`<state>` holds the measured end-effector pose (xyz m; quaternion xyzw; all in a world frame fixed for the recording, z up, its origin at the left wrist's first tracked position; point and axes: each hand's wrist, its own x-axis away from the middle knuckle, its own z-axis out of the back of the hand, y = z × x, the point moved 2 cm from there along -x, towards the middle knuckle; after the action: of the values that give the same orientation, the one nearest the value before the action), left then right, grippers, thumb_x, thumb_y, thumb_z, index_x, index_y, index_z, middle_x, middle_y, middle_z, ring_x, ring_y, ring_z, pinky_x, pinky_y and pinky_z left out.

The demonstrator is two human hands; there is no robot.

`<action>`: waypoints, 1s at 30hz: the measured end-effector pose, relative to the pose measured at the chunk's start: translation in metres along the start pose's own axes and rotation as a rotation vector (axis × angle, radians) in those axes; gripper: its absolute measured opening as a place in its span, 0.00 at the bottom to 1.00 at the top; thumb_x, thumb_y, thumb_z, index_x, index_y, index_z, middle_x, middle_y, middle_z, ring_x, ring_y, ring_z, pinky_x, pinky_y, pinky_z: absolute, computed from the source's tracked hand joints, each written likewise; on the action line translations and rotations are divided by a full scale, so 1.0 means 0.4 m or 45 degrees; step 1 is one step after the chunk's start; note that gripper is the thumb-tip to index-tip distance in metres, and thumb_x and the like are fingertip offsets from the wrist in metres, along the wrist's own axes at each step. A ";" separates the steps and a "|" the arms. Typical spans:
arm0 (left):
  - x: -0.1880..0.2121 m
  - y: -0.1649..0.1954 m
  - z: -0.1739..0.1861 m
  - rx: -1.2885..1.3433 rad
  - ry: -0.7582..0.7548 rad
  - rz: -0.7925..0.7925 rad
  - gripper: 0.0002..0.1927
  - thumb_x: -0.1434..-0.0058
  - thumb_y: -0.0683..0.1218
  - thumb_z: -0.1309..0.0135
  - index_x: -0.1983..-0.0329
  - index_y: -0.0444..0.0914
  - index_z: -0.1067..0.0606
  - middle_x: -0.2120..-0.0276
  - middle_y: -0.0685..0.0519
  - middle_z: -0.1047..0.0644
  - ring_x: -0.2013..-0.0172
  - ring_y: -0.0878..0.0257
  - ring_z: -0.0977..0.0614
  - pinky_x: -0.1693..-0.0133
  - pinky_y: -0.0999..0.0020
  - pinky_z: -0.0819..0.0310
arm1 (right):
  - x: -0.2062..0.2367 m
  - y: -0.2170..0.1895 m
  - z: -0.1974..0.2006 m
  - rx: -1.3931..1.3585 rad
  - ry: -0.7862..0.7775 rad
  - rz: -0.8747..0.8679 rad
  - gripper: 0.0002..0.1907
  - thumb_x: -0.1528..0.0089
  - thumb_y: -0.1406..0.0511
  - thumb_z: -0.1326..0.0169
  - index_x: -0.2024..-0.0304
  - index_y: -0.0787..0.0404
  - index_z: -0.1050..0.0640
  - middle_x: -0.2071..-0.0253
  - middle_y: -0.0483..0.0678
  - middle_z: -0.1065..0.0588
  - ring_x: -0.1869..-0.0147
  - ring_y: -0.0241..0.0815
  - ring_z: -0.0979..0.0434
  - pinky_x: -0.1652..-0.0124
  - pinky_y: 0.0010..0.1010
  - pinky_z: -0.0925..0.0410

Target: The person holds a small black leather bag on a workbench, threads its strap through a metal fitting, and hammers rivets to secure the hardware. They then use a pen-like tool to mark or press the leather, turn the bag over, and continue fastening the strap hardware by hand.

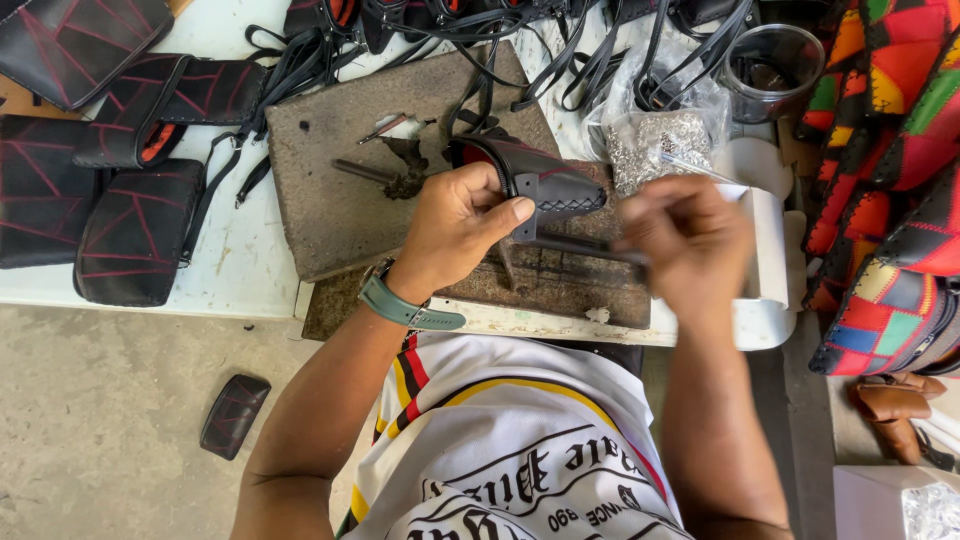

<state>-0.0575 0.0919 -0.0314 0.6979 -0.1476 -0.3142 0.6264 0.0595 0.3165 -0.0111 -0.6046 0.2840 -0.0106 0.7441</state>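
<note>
Between thumb and fingers, the left hand [455, 222] grips a small black leather pouch [535, 180], pressing it down on a worn wooden block [560, 285] at the near edge of the desk [240, 255]. Just right of it, the right hand [690, 240] is blurred, closed around a thin dark tool [585, 247] whose tip reaches under the pouch. Beyond the left hand lies a grey slab [330, 190] with metal bits; beyond the right hand sits a clear bag of silver rivets [660, 140]. Far left of the left hand lie black stitched cases [135, 230].
</note>
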 end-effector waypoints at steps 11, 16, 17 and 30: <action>-0.029 0.003 0.023 -0.065 0.012 -0.081 0.09 0.36 0.42 0.37 0.60 0.32 0.23 0.66 0.53 0.18 0.66 0.73 0.19 0.65 0.76 0.25 | -0.273 0.225 0.277 1.800 -0.410 -0.191 0.16 0.41 0.59 0.35 0.49 0.46 0.15 0.58 0.55 0.18 0.55 0.58 0.18 0.54 0.46 0.26; -0.056 0.015 0.036 -0.091 -0.044 -0.014 0.10 0.37 0.43 0.38 0.57 0.31 0.22 0.67 0.53 0.17 0.66 0.73 0.19 0.64 0.76 0.26 | -0.329 0.298 0.277 1.970 -0.615 -0.375 0.18 0.42 0.56 0.37 0.48 0.41 0.16 0.53 0.55 0.19 0.52 0.60 0.19 0.53 0.48 0.26; -0.058 0.017 0.036 -0.065 -0.061 -0.021 0.10 0.36 0.43 0.37 0.57 0.31 0.22 0.66 0.53 0.17 0.65 0.73 0.19 0.63 0.76 0.26 | -0.335 0.307 0.277 1.980 -0.637 -0.381 0.17 0.41 0.56 0.38 0.48 0.40 0.16 0.52 0.54 0.19 0.51 0.59 0.18 0.53 0.48 0.25; -0.061 0.020 0.017 -0.119 -0.007 -0.056 0.08 0.39 0.38 0.38 0.58 0.30 0.22 0.64 0.51 0.17 0.63 0.70 0.17 0.61 0.74 0.21 | -0.326 0.204 0.302 1.789 -0.556 -0.524 0.14 0.40 0.56 0.36 0.51 0.42 0.15 0.52 0.51 0.17 0.49 0.54 0.18 0.48 0.45 0.27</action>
<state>-0.0786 0.0998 -0.0176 0.6700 -0.1192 -0.3363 0.6510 -0.0242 0.4933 -0.0187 -0.0182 -0.0614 -0.2075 0.9761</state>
